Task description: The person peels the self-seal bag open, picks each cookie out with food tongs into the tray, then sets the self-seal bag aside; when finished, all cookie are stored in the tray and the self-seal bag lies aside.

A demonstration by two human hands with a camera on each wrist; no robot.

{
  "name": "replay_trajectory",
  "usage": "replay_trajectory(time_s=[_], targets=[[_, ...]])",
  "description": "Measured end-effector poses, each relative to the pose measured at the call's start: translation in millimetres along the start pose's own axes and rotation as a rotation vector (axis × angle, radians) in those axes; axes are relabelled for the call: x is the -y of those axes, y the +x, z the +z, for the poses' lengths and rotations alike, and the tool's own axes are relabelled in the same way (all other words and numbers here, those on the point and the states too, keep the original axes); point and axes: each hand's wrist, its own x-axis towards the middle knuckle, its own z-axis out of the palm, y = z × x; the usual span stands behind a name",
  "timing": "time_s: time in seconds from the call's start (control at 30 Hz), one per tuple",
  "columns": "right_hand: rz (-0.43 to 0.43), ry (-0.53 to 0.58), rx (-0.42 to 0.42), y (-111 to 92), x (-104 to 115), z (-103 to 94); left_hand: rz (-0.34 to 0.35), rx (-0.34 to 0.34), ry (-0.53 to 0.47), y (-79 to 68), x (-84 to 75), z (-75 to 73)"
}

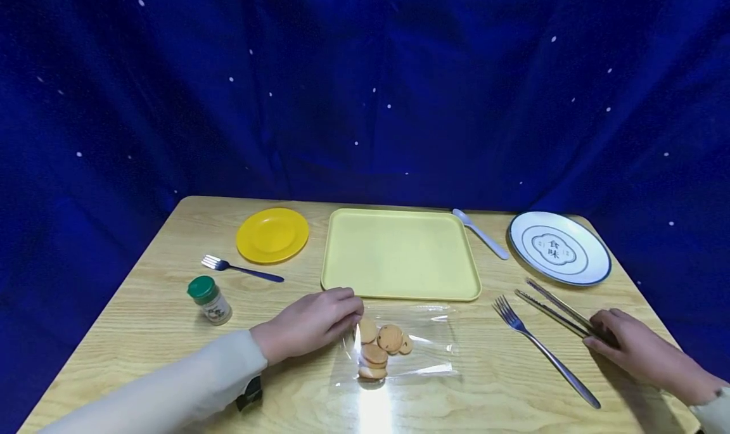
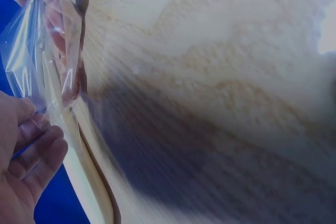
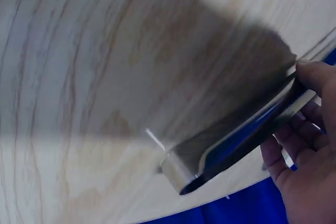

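Observation:
A clear plastic bag [image 1: 428, 351] holding several round cookies [image 1: 390, 338] lies in front of the pale yellow tray [image 1: 399, 250]. My left hand [image 1: 313, 323] pinches the bag's upper left edge between thumb and fingers, as the left wrist view shows. On the right, my right hand [image 1: 639, 351] grips metal tongs [image 1: 561, 306] near their bent end, thumb on one side and fingers on the other. The tongs' tips point away toward the white plate [image 1: 587, 260], their two arms slightly apart. In the right wrist view the rounded bend [image 3: 181, 171] sticks out past the hand.
A large fork [image 1: 550, 357] lies between bag and tongs. A light spoon [image 1: 481, 234] rests right of the tray. To the left are an orange-yellow plate [image 1: 272, 234], a small fork [image 1: 251, 272] and a green-capped shaker [image 1: 210, 299]. A blue curtain [image 1: 365, 92] hangs behind the table.

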Motion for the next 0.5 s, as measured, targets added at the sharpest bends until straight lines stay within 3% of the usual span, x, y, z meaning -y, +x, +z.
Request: replay_trajectory(time_s=[0.3,0.4,0.5], targets=[[-0.013,0.01,-0.061,8.7,11.1,-35.4,0.027,0.018,0.002,1.2,2.0,-0.9],[-0.086,0.05,-0.06,19.4,24.3,-46.6,0.026,0.02,0.008,1.0,2.3,-0.9],[-0.167,0.135,-0.006,30.6,42.7,-50.0,0.021,0.024,0.01,0.9,2.3,-1.1]])
